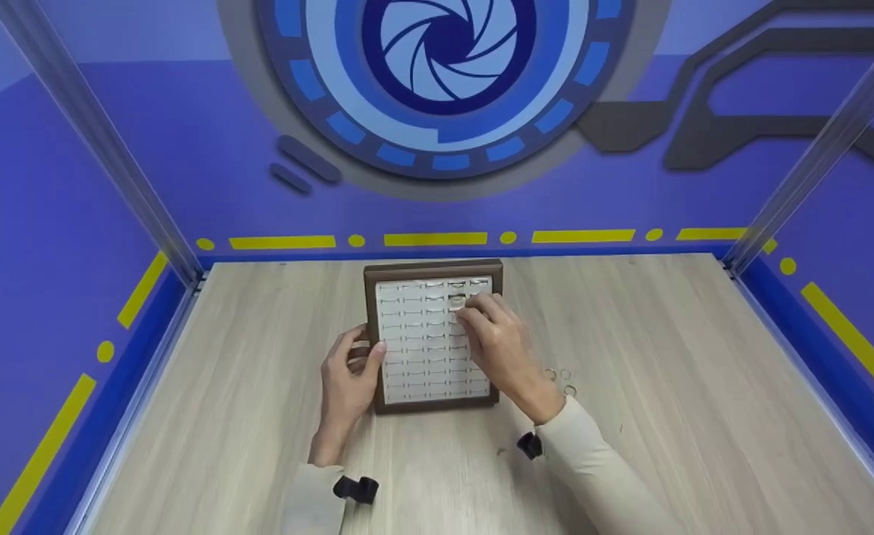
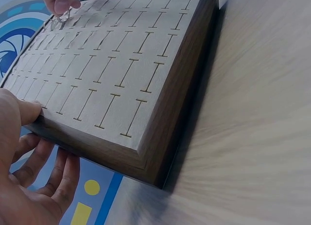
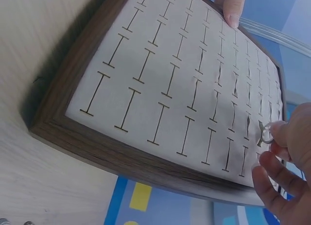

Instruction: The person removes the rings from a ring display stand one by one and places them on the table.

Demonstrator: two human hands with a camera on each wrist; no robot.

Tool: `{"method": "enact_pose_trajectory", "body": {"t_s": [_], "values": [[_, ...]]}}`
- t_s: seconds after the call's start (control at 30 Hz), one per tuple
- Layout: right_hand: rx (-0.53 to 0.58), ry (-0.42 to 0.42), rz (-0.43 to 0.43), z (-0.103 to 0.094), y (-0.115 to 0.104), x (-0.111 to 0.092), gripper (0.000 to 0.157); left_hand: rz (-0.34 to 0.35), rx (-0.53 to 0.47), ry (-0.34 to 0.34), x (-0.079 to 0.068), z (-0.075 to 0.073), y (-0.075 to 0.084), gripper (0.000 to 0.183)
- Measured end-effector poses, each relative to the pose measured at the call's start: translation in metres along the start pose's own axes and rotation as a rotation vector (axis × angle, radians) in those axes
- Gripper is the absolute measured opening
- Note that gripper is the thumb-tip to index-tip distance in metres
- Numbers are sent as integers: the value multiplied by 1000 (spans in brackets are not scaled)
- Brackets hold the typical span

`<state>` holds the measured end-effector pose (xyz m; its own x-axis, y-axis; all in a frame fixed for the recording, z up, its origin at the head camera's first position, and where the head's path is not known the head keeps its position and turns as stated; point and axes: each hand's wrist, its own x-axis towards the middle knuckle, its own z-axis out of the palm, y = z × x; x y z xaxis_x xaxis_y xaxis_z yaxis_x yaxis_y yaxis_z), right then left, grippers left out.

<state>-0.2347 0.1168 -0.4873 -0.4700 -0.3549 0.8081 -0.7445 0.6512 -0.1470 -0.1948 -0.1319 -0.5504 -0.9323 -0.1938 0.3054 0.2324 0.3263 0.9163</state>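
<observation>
A ring display tray (image 1: 437, 406) with a brown wood-look frame stands tilted on the table, its white pad cut with rows of I-shaped slots. My left hand (image 1: 348, 383) grips the tray's left side, thumb on the front edge and fingers behind the frame. At the upper right part of the pad, my right hand (image 1: 502, 340) pinches a ring (image 3: 266, 134) between thumb and finger, right at a slot. Near those fingertips, gold-toned rings (image 1: 457, 299) show in the slots of the upper rows. The right hand covers part of the pad's right side.
Several loose rings (image 1: 570, 390) lie on the wood-grain table (image 1: 652, 416) to the right of the tray, beside the right wrist. Blue printed panels (image 1: 184, 171) close in the back and sides. Each wrist wears a black camera mount (image 1: 356, 489).
</observation>
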Motion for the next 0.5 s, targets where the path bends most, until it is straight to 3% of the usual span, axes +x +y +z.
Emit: {"method": "enact_pose_trajectory", "body": {"t_s": [0.5], "values": [[53, -24, -14, -14, 0, -5, 14, 2, -6, 7, 0, 1, 1, 38]]}}
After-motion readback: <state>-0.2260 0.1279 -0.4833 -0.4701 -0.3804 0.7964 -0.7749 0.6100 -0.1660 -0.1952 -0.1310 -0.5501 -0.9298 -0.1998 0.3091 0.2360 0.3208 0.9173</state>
